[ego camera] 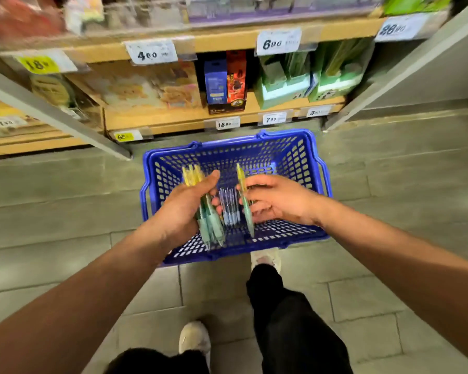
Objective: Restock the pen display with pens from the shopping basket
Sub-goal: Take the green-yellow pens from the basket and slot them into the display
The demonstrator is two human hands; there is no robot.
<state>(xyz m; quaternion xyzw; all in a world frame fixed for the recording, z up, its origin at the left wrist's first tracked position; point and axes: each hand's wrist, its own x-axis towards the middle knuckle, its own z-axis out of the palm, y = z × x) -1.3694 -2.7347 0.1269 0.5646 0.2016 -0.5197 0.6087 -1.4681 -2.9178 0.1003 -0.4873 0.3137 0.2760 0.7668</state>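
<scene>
Pen bundle (210, 225), green and yellow, sits in my left hand (181, 209), fingers and thumb curled round it, just left of centre in the frame. My right hand (281, 201), just right of centre, pinches a single green-and-yellow pen (247, 217) upright, its yellow end up. Both hands hover over the blue shopping basket (241, 140), which stands on the grey tiled floor (65, 198) in the middle of the frame. Between the hands, on the basket's bottom, lies a row of clear bluish pens (229, 209), not yet picked up.

Across the top of the frame run blurred wooden shelves (227, 41) with white and yellow price tags (152, 52). I cannot tell which part of them, if any, is the pen display.

I judge the step in hand to be collecting stock from the basket, with the restocking itself not yet begun. The next move, as I see it, calls for adding the single pen to the bundle or carrying both up to the display. That means keeping a firm grip so no pen slips, and finding the matching slot first.
</scene>
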